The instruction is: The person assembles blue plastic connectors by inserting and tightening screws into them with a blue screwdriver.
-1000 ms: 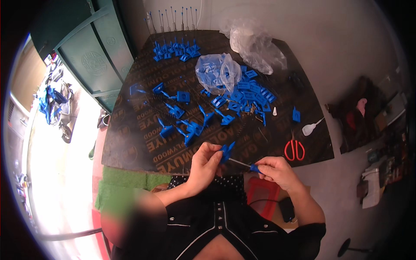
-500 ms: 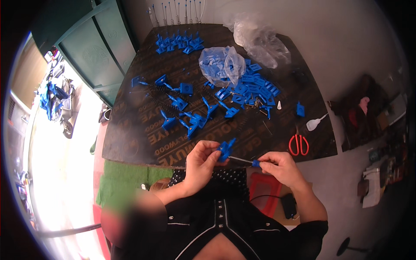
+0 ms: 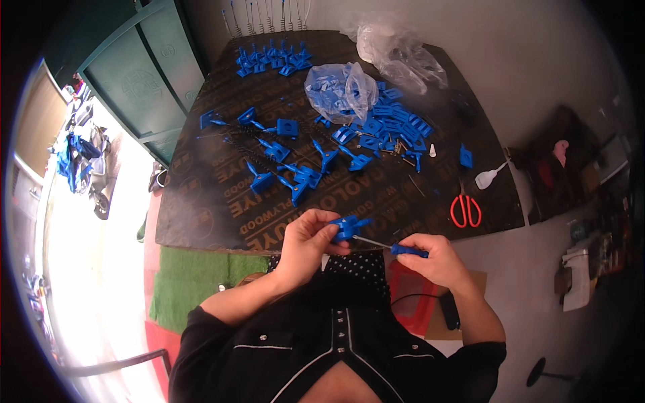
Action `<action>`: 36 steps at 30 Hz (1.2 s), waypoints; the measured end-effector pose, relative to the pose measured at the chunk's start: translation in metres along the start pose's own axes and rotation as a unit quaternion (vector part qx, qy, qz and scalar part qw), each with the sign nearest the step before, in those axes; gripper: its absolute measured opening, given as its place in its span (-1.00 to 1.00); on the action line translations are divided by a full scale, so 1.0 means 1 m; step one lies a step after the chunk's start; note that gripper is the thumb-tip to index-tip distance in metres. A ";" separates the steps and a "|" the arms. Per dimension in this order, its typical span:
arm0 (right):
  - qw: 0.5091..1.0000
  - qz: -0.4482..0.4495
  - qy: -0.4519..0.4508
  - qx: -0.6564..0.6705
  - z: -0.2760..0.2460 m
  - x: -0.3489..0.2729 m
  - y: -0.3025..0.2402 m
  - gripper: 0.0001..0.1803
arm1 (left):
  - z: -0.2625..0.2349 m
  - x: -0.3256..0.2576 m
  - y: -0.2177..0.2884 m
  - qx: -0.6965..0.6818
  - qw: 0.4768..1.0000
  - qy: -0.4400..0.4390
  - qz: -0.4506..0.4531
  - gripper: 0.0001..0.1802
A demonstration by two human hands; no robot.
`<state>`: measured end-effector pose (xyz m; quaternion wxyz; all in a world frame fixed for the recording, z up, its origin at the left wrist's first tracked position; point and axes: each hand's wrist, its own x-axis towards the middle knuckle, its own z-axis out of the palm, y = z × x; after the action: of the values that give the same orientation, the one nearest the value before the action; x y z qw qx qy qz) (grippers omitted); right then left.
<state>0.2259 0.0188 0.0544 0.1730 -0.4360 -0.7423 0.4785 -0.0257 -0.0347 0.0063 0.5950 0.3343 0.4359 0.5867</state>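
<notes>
Pinched in my left hand (image 3: 310, 238) is a blue plastic part (image 3: 347, 228), held just over the table's near edge, its narrow end pointing right. My right hand (image 3: 433, 257) grips the blue handle of a screwdriver (image 3: 407, 250). The shaft runs left and its tip meets the lower right side of the blue part; whether it sits in a screw is too small to tell. Beyond my hands lie several blue pieces with springs (image 3: 295, 178). A heap of loose blue plates (image 3: 393, 124) lies farther off, beside a clear bag of blue parts (image 3: 340, 91).
Red-handled scissors (image 3: 465, 209) lie at the table's right, near a white nozzle bottle (image 3: 489, 177) and a small blue piece (image 3: 465, 156). Grouped blue pieces (image 3: 272, 59) stand at the far left. Crumpled clear plastic (image 3: 400, 54) covers the far right of the dark table (image 3: 201, 221).
The blue part has turned in my left hand, so its narrow end points more to the right. My right hand has shifted along the screwdriver, and more of its handle shows.
</notes>
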 end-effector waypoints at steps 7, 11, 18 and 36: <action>0.998 0.002 -0.001 -0.056 0.004 -0.006 -0.004 -0.75 | -0.017 0.005 0.014 -0.038 0.997 0.052 -0.029 -0.88; 0.989 -0.104 0.040 -0.093 0.006 0.011 -0.008 -0.77 | -0.034 0.007 0.024 -0.047 0.996 0.067 -0.032 -0.88; 0.950 -0.270 0.113 -0.112 -0.001 0.083 -0.024 -0.76 | -0.045 0.010 0.036 -0.033 0.995 0.087 -0.027 -0.88; 0.965 -0.231 0.078 -0.100 0.025 0.182 -0.041 -0.72 | -0.089 0.022 0.056 -0.014 0.989 0.149 0.013 -0.88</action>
<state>0.0873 0.1465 0.0481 0.2916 -0.3033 -0.8512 0.3138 -0.1312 -0.0181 0.0188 0.5203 0.2401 0.5074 0.6436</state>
